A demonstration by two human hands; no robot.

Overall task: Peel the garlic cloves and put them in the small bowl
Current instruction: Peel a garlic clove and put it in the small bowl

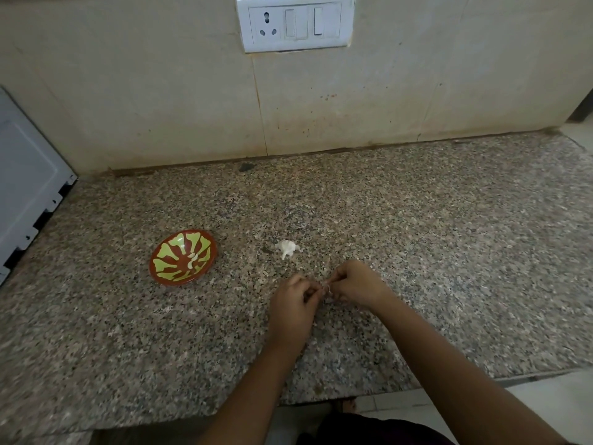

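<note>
A small red bowl (183, 257) with yellow-green markings stands on the granite counter (417, 252), left of centre, with a few pale peeled cloves (192, 260) inside. A white piece of garlic bulb (286, 248) lies to the right of the bowl. Just in front of it my left hand (293, 305) and my right hand (356, 284) meet fingertip to fingertip. Both pinch a small garlic clove (325, 288) between them, mostly hidden by the fingers, with a wisp of white skin showing.
A white appliance (25, 194) stands at the counter's left end. A tiled wall with a switch-and-socket plate (295, 24) rises behind the counter. The counter's front edge runs below my forearms, and floor shows at the lower right.
</note>
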